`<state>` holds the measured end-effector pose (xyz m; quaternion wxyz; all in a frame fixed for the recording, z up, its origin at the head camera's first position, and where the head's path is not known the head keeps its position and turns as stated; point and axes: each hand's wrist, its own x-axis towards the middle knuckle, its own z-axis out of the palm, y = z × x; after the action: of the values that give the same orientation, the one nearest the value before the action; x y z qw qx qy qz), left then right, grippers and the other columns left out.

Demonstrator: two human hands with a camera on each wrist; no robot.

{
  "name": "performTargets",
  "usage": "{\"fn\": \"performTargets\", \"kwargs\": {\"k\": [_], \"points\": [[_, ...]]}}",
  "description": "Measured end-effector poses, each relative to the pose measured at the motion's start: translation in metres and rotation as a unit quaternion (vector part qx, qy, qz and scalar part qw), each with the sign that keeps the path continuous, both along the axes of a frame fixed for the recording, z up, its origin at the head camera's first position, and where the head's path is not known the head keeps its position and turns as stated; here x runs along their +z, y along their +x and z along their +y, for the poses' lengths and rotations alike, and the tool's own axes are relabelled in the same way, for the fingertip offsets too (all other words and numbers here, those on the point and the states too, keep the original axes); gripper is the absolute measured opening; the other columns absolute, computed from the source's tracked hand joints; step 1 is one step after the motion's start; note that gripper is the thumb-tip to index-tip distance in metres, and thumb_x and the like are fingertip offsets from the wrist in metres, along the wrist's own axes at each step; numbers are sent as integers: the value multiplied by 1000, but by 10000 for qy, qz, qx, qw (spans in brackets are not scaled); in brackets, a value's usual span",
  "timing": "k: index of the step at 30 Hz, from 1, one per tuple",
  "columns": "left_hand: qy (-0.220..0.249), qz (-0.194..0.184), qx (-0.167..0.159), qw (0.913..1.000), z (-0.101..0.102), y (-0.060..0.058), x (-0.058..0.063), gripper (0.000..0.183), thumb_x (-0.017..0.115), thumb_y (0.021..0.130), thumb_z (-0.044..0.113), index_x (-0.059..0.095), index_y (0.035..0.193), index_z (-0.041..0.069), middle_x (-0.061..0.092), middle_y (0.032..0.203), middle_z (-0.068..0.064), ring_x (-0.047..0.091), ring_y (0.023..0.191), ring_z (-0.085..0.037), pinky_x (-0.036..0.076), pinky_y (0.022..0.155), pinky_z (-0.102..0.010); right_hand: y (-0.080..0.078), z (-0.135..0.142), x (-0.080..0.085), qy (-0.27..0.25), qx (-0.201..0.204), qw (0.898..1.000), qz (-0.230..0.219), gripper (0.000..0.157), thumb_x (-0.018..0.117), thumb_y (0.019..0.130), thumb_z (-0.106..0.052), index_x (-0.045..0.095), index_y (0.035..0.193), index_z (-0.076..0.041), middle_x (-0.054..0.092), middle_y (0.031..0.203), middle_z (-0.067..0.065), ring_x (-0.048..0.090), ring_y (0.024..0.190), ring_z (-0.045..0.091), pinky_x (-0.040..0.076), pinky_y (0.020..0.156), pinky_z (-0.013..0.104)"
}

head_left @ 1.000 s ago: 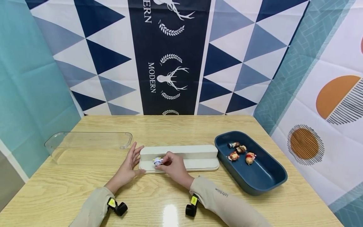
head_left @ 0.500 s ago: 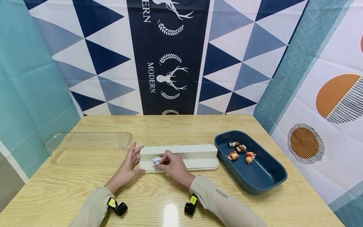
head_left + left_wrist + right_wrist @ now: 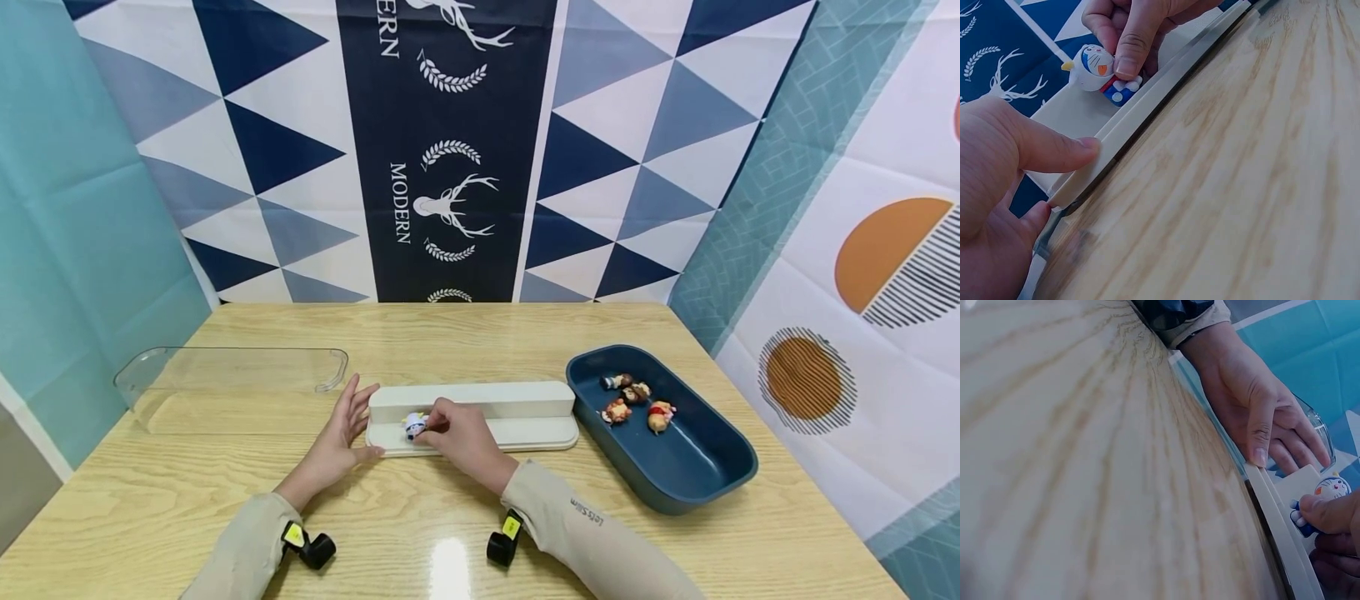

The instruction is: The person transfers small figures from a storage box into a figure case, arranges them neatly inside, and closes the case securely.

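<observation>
Head view: a cat-faced figurine (image 3: 415,427) was pinched between thumb and fingertips of the right hand (image 3: 467,444), over the left part of the two-tier stand's (image 3: 532,432) lower step. The left hand (image 3: 336,446) was spread, its thumb laid on the near edge. Placement was judged underway; steady seating, then release, appeared required. White head, red collar and blue white-spotted garment were noted.

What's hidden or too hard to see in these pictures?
Toy, left wrist view: partly behind the right hand.
Base, left wrist view: left end partly behind the left hand.
Figures in the bin, head view: faces too small.
Right hand, right wrist view: cut off by the right edge.
</observation>
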<state>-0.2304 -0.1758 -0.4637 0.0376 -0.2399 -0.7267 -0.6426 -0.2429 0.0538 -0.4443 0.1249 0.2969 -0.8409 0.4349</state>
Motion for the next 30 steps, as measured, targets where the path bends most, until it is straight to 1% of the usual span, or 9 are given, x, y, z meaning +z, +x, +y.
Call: {"fn": "performTargets", "kwargs": {"k": [5, 13, 21, 27, 30], "points": [[-31, 31, -6, 10000, -1, -1, 0, 117, 67, 73, -25, -11, 157, 2, 18, 157, -32, 17, 144, -45, 28, 110, -14, 1, 0, 2, 35, -80, 10000, 10, 26, 86, 78, -12, 60, 74, -12, 70, 74, -1, 67, 72, 9, 54, 64, 19], [-45, 40, 5, 10000, -1, -1, -1, 117, 67, 74, -26, -11, 157, 1, 18, 157, -32, 16, 144, -46, 28, 108, -11, -1, -1, 2, 7, -214, 9997, 108, 30, 87, 77, -15, 57, 74, -12, 69, 73, -2, 66, 70, 7, 53, 63, 18], [-12, 152, 26, 9999, 0, -1, -3, 118, 67, 71, -27, -9, 157, 0, 20, 156, -34, 17, 142, -47, 29, 108, -12, -2, 1, 0, 16, -43, 9997, 246, 29, 86, 77, -11, 57, 76, -10, 70, 75, 0, 68, 73, 10, 54, 65, 19], [-40, 31, 56, 10000, 1, -1, -1, 117, 67, 72, -26, -9, 157, 1, 19, 157, -33, 17, 144, -46, 28, 108, -12, -1, 5, 2, 100, 28, 9993, 372, 26, 85, 78, -9, 59, 80, -9, 70, 78, 2, 68, 74, 12, 56, 68, 21], [-43, 12, 75, 10000, 1, 0, -1, 117, 67, 72, -26, -9, 157, 1, 19, 157, -33, 17, 144, -45, 28, 109, -13, 0, 8, 5, 257, 58, 9984, 497, 23, 84, 78, -7, 62, 83, -6, 71, 80, 4, 68, 74, 15, 57, 69, 22]]}}
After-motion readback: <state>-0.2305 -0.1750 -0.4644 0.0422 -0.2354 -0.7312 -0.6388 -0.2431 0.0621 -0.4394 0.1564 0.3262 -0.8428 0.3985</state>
